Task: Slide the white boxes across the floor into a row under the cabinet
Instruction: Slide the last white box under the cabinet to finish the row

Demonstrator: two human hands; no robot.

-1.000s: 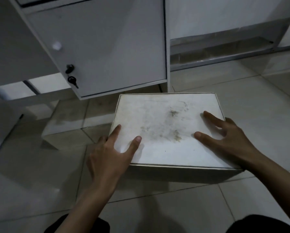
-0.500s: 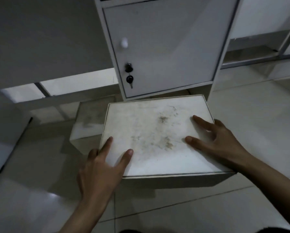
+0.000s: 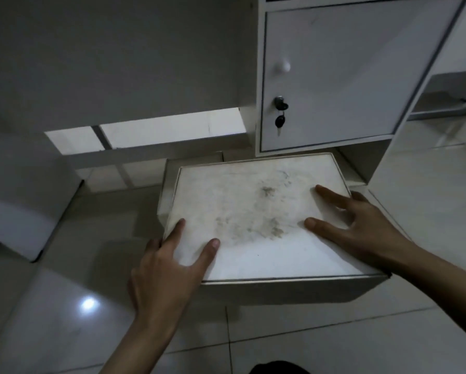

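A white box (image 3: 253, 211) with a stained lid lies on the tiled floor in front of the white cabinet (image 3: 334, 76), its far edge at the cabinet's bottom gap. My left hand (image 3: 169, 265) grips its near left corner, thumb and forefinger on the lid. My right hand (image 3: 361, 228) grips the right edge, two fingers spread on the lid. A second white box (image 3: 169, 187) stands close behind its left side, mostly hidden; I cannot tell whether they touch.
The cabinet door has a round knob (image 3: 283, 66) and a key (image 3: 280, 121) hanging in the lock. A large white block (image 3: 18, 225) stands on the floor at the left. A grey panel (image 3: 118, 55) hangs above the gap at the left. Open shelving (image 3: 447, 103) is at the right.
Both hands have slid the box leftward along the cabinet front, close up to the second box. My view has swung left, so the cabinet now sits at the right.
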